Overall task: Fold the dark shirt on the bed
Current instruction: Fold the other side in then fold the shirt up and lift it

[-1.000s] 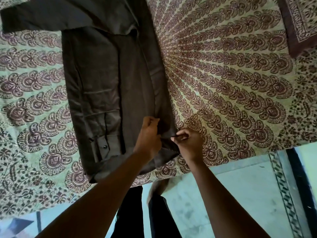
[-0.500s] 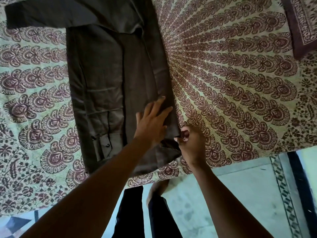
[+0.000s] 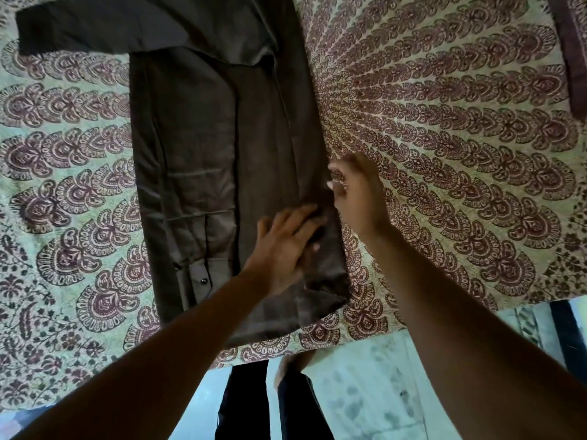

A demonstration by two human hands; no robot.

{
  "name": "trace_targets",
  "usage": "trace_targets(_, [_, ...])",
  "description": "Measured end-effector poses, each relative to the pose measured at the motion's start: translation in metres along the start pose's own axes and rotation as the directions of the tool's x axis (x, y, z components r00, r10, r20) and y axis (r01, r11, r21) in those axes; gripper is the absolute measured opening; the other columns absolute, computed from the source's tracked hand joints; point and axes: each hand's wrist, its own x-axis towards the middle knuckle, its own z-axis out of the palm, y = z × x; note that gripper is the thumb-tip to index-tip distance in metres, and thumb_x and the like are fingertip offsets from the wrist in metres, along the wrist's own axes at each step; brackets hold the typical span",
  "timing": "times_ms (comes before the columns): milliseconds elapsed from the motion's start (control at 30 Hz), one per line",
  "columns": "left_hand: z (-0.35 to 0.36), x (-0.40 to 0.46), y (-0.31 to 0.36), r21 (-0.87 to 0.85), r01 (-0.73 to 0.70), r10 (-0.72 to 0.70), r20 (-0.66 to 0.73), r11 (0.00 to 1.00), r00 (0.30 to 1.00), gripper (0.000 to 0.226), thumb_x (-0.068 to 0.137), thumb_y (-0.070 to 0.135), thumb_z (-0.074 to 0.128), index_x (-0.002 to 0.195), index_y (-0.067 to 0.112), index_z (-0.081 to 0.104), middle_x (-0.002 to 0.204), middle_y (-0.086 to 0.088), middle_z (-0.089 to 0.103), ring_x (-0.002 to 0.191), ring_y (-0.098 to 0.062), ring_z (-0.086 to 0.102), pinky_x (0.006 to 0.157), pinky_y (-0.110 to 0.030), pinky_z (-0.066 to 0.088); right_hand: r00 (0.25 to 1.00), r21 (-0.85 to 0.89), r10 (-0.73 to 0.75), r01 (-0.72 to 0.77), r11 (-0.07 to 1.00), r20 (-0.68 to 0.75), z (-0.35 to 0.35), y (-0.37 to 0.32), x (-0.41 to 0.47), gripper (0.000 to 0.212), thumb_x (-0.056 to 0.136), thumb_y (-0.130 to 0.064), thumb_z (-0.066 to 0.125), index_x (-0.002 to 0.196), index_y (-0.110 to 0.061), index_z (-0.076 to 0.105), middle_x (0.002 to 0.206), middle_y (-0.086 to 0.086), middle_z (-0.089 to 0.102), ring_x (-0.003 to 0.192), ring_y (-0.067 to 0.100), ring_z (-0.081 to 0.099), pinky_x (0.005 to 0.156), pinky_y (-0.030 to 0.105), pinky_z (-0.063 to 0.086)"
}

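Note:
The dark shirt [image 3: 203, 147] lies lengthwise on the patterned bedspread [image 3: 444, 122], its sides folded inward into a long panel, with one sleeve stretched out to the upper left. A buttoned cuff shows near the lower left of the panel. My left hand [image 3: 286, 246] presses flat on the shirt's lower right part, fingers straight. My right hand [image 3: 355, 192] hovers at the shirt's right folded edge, blurred by motion, fingers loosely spread; whether it touches the cloth is unclear.
The bed's near edge [image 3: 365, 335] runs across the lower part of the view, with pale floor [image 3: 365, 392] below it. My dark trouser legs [image 3: 244, 404] stand against the bed. A maroon-bordered cloth [image 3: 571, 52] lies at the upper right.
My right hand has let go of the shirt's hem corner and moved up along the right edge. My left hand has slid slightly toward the right edge, staying flat.

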Motion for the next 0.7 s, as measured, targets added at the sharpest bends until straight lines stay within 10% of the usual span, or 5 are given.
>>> trace_targets(100, [-0.02, 0.048, -0.02, -0.025, 0.126, -0.128, -0.153, 0.992, 0.98, 0.054, 0.093, 0.036, 0.057, 0.145, 0.021, 0.048, 0.153, -0.001, 0.046, 0.136, -0.029, 0.045, 0.097, -0.048, 0.039, 0.994, -0.068, -0.075, 0.081, 0.994, 0.082, 0.004, 0.003, 0.033, 0.036, 0.088, -0.016, 0.073, 0.123, -0.014, 0.067, 0.127, 0.012, 0.057, 0.121, 0.034, 0.052, 0.097, 0.049, 0.051])
trace_targets(367, [-0.014, 0.071, -0.039, 0.268, -0.103, 0.034, 0.25, 0.958, 0.968, 0.101, 0.088, 0.068, 0.053, 0.164, 0.019, 0.01, 0.173, 0.0, -0.002, 0.16, -0.022, -0.003, 0.119, -0.065, 0.011, 0.992, -0.255, 0.054, -0.025, 0.967, 0.11, 0.013, 0.023, -0.056, 0.053, 0.099, -0.048, 0.055, 0.149, -0.034, 0.048, 0.164, 0.006, 0.031, 0.141, 0.035, 0.035, 0.108, 0.054, 0.04])
trace_targets(700, [0.024, 0.024, -0.023, 0.266, -0.161, 0.122, 0.159, 0.95, 0.98, 0.084, 0.099, 0.067, 0.033, 0.165, 0.019, 0.009, 0.173, -0.001, 0.002, 0.16, -0.023, 0.005, 0.124, -0.059, 0.013, 0.992, -0.219, 0.077, -0.055, 0.974, 0.096, 0.011, 0.036, -0.167, 0.05, 0.105, -0.043, 0.05, 0.153, -0.03, 0.046, 0.166, 0.01, 0.029, 0.148, 0.04, 0.031, 0.116, 0.057, 0.03])
